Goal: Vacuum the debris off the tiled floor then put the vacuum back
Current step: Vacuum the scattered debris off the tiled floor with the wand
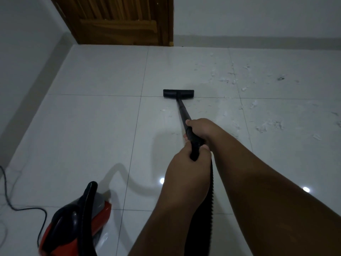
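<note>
A black vacuum wand (181, 112) slants away from me to a flat black floor head (178, 93) resting on the white tiled floor (92, 126). My right hand (201, 130) grips the wand higher up, and my left hand (186, 170) holds the ribbed hose end just below it. The black hose (203, 209) hangs down between my forearms. A red and black canister vacuum (77, 220) sits at the lower left. White scraps and dust of debris (267, 124) lie scattered over the tiles to the right of the floor head.
A wooden door (120, 21) stands closed at the far wall. A grey wall runs along the left side. The black power cord (24, 207) snakes across the floor at the lower left, near the canister.
</note>
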